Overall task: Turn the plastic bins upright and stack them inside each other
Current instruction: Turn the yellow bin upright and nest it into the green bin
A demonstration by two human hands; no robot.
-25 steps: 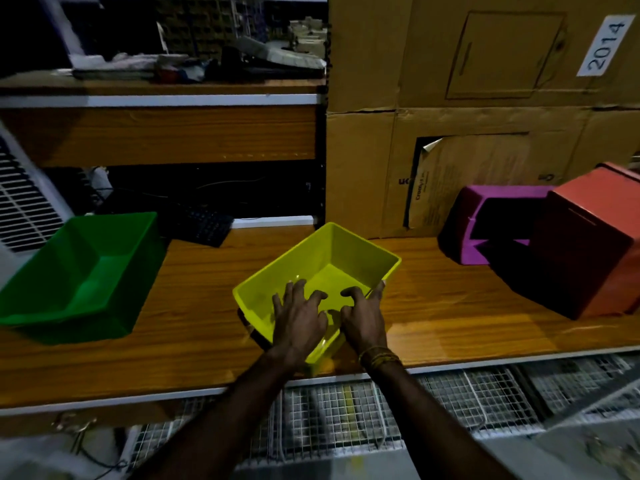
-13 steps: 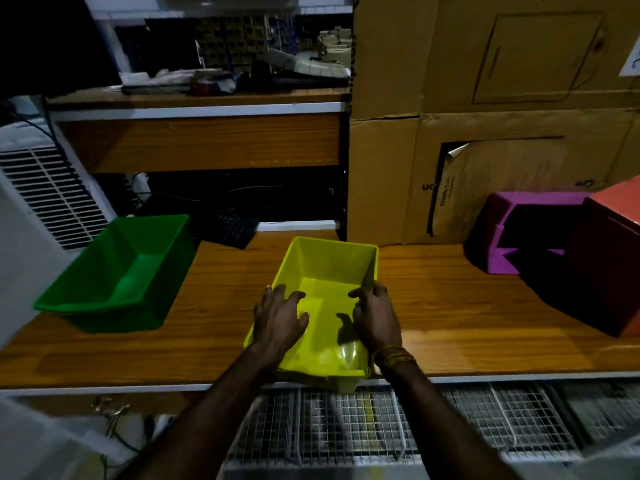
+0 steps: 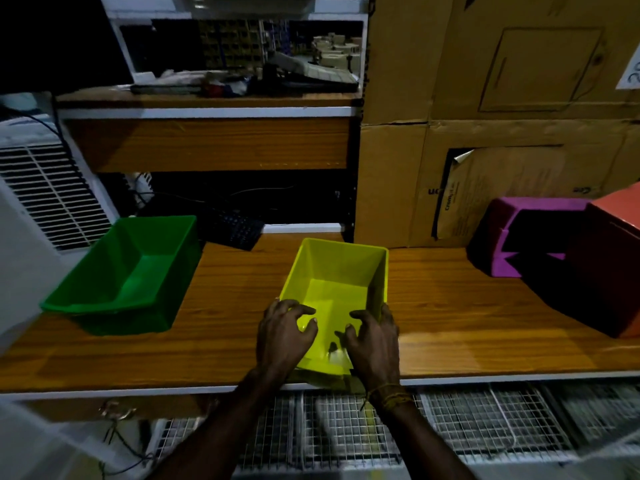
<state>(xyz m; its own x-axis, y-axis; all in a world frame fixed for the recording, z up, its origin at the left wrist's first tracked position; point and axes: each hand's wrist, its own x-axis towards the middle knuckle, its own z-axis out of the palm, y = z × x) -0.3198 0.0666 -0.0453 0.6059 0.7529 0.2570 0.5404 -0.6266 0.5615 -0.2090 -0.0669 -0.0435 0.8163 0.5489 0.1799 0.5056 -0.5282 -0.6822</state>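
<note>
The yellow bin point(image 3: 337, 285) sits upright at the center of the frame, near the front edge of the counter point(image 3: 467, 327), its mouth facing up. Its long axis runs from me toward the back wall, leaning slightly to the right at the far end. My left hand point(image 3: 282, 336) is curled over the near left corner of its rim, and my right hand point(image 3: 375, 337) is curled over the near right corner, so both grips are closed on the yellow bin. My hands hide its near wall and part of the floor inside.

The green bin point(image 3: 124, 275) stands at center left, also mouth up, well apart from the yellow one, its long axis running toward the upper right. At the right edge, the purple bin point(image 3: 530, 233) lies tipped on its side, its dark opening facing the lower right. The red bin point(image 3: 602, 271) is in front of it, cut off by the frame; in the dim light I cannot tell which way it opens.
</note>
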